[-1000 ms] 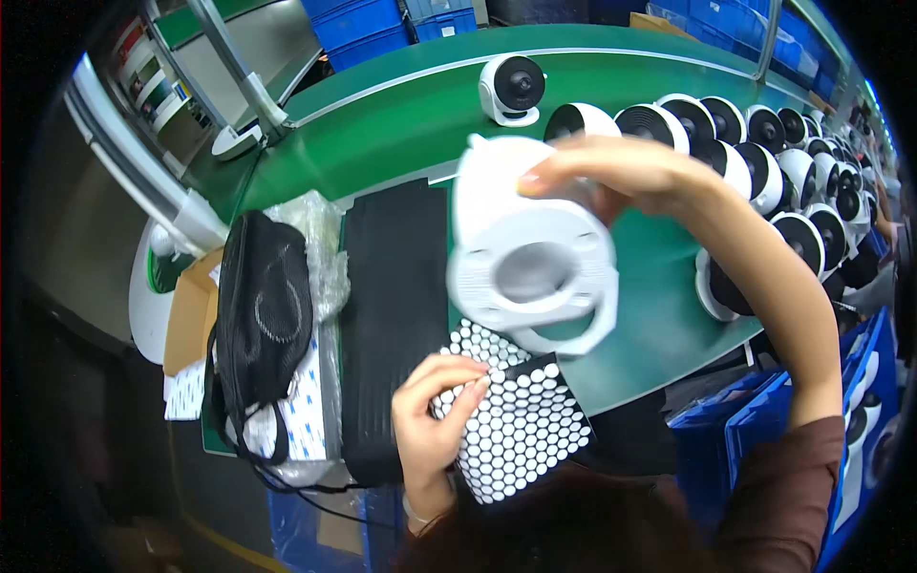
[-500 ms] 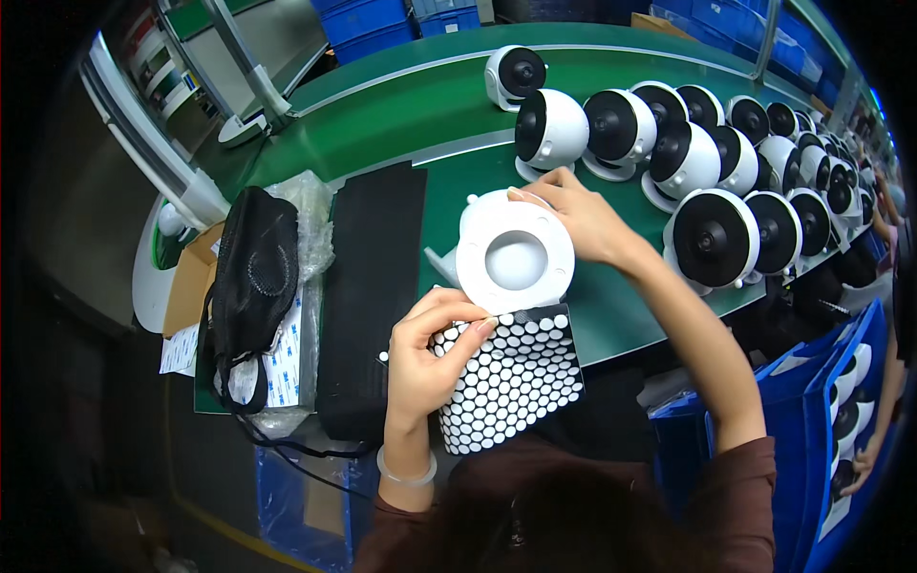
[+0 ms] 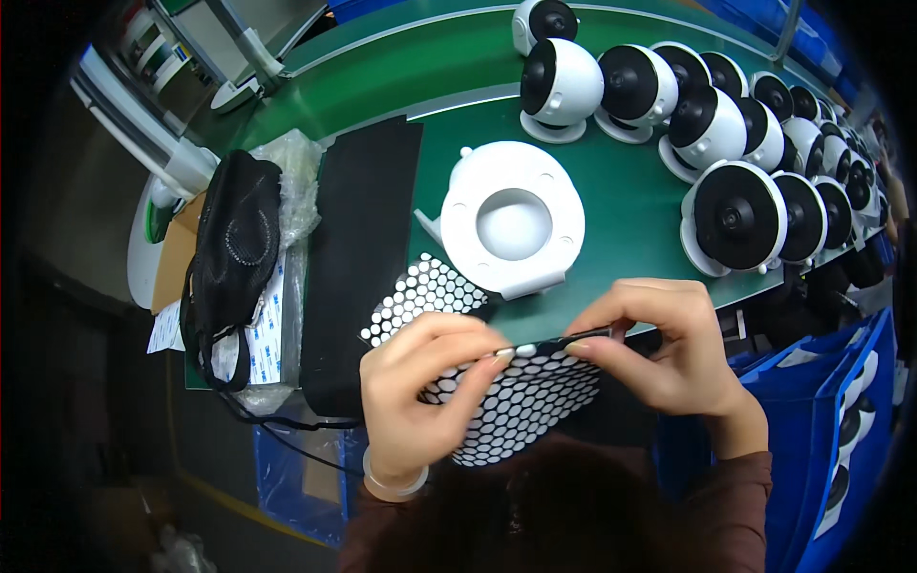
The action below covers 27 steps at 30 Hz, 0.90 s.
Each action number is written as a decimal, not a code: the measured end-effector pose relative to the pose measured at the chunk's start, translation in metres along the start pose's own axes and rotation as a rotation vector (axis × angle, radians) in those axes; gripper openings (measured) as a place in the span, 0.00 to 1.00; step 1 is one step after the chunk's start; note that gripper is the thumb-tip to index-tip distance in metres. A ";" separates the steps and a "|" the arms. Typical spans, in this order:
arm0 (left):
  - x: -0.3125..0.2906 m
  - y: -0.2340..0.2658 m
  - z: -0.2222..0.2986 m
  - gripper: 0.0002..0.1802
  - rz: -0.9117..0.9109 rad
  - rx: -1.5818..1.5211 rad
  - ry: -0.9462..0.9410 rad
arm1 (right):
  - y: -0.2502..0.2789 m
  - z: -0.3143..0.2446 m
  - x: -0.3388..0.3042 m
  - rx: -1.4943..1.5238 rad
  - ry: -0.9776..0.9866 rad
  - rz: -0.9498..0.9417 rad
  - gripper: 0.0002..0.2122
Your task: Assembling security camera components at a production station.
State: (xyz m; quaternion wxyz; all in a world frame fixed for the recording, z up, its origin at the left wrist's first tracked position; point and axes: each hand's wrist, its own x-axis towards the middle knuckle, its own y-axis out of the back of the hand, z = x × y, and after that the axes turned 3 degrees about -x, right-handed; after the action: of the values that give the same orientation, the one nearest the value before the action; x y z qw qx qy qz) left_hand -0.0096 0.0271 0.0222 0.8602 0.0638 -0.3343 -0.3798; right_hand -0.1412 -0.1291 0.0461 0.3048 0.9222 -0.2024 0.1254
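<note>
A black sheet covered in rows of round white adhesive pads (image 3: 525, 411) is held up near my body. My left hand (image 3: 415, 392) pinches its top edge between thumb and fingers. At the edge's other end my right hand (image 3: 669, 349) also pinches, and the top strip looks bent between the two. More white pads (image 3: 430, 296) show on the table past my left hand; I cannot tell whether they belong to the same sheet. Beyond my hands a white round camera housing (image 3: 559, 210) lies on the green table, its ring-shaped base facing up, untouched.
Many white ball-shaped cameras with black fronts (image 3: 740, 220) stand at the right and far right. To the left lie a long black sheet (image 3: 358, 267), a black mesh bag (image 3: 239, 239) and clear plastic wrap (image 3: 296, 181). A blue bin (image 3: 812, 411) stands low at the right.
My right hand has left the camera housing and come down to the pad sheet's edge. The sheet's top is lifted and bent. The view has shifted, so the table's objects sit differently.
</note>
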 end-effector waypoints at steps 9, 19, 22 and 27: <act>0.010 -0.017 0.008 0.05 -0.137 0.085 -0.083 | 0.003 0.005 -0.009 -0.165 0.078 0.090 0.10; 0.015 -0.021 0.006 0.07 -0.164 0.103 -0.083 | 0.006 0.013 -0.001 -0.172 0.149 0.077 0.09; 0.015 -0.020 0.000 0.06 -0.164 0.116 -0.051 | 0.003 0.012 0.003 -0.204 0.144 0.038 0.09; 0.000 -0.014 -0.015 0.06 -0.088 0.053 0.100 | -0.012 0.011 0.006 -0.197 0.183 0.065 0.08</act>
State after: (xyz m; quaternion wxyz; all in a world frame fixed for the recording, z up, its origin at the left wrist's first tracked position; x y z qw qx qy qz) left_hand -0.0087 0.0152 0.0061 0.8563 0.1200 -0.2977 -0.4046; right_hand -0.1292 -0.1288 0.0334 0.4070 0.8654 -0.2148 0.1984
